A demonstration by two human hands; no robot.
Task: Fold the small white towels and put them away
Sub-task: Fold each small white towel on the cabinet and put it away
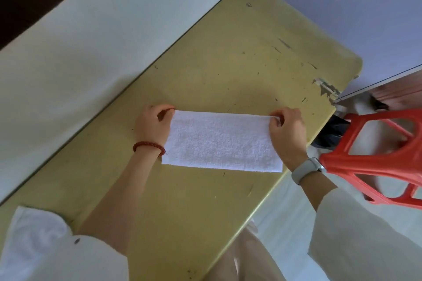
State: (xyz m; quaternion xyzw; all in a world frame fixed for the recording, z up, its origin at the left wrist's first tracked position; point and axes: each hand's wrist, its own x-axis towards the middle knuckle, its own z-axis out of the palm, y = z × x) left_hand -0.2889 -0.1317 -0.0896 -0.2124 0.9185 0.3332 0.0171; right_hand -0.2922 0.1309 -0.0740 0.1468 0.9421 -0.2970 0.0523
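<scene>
A small white towel (222, 141), folded into a strip, is laid on the yellow table (228, 64); its far corners are pinched by the left hand (154, 124) and right hand (288, 131).

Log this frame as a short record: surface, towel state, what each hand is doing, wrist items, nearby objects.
surface: yellow table, scratched, with chipped edge at the right
towel: one white towel, lying flat as a long rectangle
left hand: left hand pinches the towel's far left corner
right hand: right hand pinches the towel's far right corner
wrist items: red bead bracelet on left, watch with pale band on right
nearby: red plastic stool right of the table
</scene>
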